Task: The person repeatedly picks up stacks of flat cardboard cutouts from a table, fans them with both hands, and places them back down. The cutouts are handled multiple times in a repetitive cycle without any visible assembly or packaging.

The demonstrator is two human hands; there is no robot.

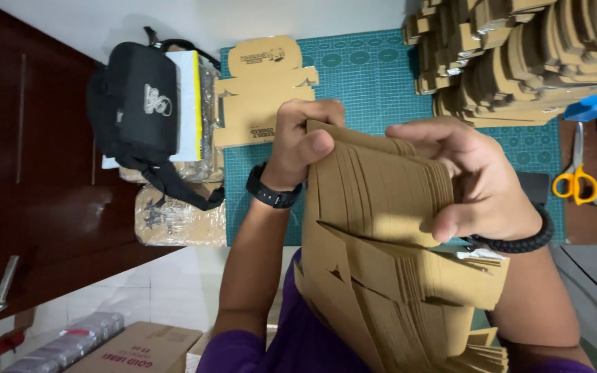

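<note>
We grasp the stack of flat cardboard boxes (381, 228) between both hands: left hand (305, 141) and right hand (468, 176) clamp its top corners.

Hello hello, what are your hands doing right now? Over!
Left hand and right hand both gripping thick stack of flat brown cardboard box blanks. Stack held above teal cutting mat. One flat blank on mat beyond; nothing blocking.
</note>
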